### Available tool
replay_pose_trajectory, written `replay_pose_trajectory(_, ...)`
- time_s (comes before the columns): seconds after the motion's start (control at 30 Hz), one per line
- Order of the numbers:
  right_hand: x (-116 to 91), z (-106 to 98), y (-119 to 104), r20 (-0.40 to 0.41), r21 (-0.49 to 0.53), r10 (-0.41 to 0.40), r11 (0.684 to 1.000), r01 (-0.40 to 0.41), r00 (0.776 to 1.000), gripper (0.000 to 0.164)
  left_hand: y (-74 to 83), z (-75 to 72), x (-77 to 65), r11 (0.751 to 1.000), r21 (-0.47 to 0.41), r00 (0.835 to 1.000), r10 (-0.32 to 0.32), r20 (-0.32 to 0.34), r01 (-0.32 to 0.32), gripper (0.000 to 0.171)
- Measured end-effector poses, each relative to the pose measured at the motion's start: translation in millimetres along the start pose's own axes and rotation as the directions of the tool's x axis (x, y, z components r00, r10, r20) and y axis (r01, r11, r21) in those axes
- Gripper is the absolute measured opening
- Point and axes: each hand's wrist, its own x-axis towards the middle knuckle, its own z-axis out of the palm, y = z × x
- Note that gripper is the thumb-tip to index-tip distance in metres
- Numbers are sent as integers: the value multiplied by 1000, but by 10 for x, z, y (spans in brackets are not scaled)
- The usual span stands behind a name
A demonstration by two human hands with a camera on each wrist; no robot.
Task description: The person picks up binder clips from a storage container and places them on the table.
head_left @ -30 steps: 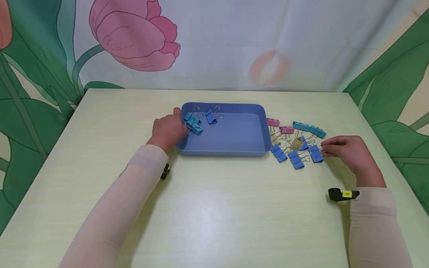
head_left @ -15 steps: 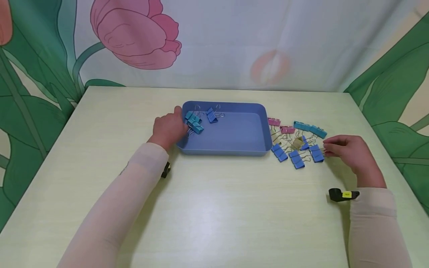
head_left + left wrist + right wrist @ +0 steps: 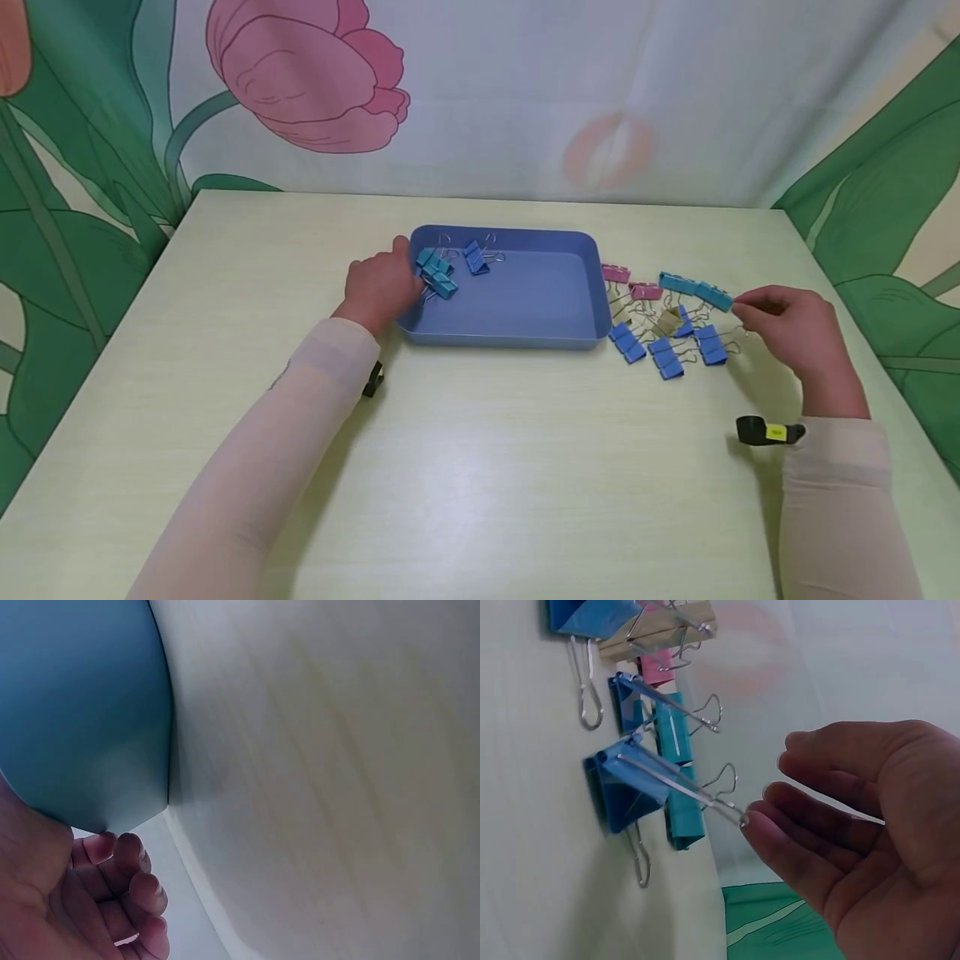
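At the left end of the blue tray, my left hand holds the tray's side; in the left wrist view its fingers curl beside the tray's outer wall. Two teal binder clips and a blue binder clip lie in the tray. My right hand is at the right of the clip pile, near a teal binder clip. In the right wrist view, its thumb and fingers stand apart, and one fingertip is at the wire handle of a blue binder clip.
Right of the tray lie several blue binder clips, pink binder clips, a gold-coloured clip and another teal binder clip, with wire handles close together. A printed curtain hangs behind the table.
My right hand has moved slightly up and away from the blue binder clip's handle, toward the end of the teal clip. The left hand stays at the tray.
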Motion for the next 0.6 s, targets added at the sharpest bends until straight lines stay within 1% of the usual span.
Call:
replay_pose_trajectory(0.23, 12, -21, -138, -45, -13, -37, 999, 37, 998, 54, 4, 0, 10, 1000, 10, 1000, -2, 0, 2, 49)
replay_pose_trajectory(0.37, 27, 16, -241, -70, 23, -45, 999, 47, 996, 52, 2, 8, 12, 1000, 10, 1000, 1, -9, -1, 48)
replay_pose_trajectory(0.5, 50, 82, -371, -76, 75, -40, 996, 46, 996, 54, -6, 28, 11, 1000, 11, 1000, 4, -23, -4, 47)
replay_pose_trajectory(0.6, 70, 129, -476, -90, 97, -57, 993, 66, 994, 54, -4, 36, 10, 1000, 14, 1000, 4, -30, -4, 47)
